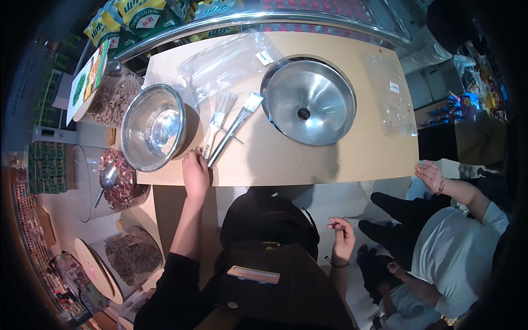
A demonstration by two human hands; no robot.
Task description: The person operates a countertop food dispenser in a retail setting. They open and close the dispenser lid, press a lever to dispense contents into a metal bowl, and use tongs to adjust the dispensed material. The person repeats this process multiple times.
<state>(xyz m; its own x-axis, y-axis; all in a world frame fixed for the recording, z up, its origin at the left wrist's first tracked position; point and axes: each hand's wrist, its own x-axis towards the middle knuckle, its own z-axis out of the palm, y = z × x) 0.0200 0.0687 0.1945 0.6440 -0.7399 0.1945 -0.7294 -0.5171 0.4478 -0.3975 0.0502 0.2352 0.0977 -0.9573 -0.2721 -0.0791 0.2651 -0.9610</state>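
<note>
My left hand (195, 171) rests at the table's front edge, fingers curled beside the lower ends of two flat brushes. Whether it grips anything is unclear. One brush (216, 121) has pale bristles and a light handle; the other brush (235, 128) has a shiny metal handle. Left of them stands a stainless steel bowl (178, 123) with some pale powdery stuff inside. A wide, shallow stainless steel dish (326, 95) lies to the right, with a dark round spot at its middle. My right hand (343, 241) hangs below the table edge, fingers bent; a small dark spot shows at its fingertips.
Clear plastic bags lie on the wooden table (371, 161), one bag (231, 57) behind the brushes, another (392, 95) at right. Clear tubs (86, 198) of dried goods stand left, one with a metal scoop (108, 177). A metal rail (264, 17) runs behind. People stand right, one hand (430, 176) near the table corner.
</note>
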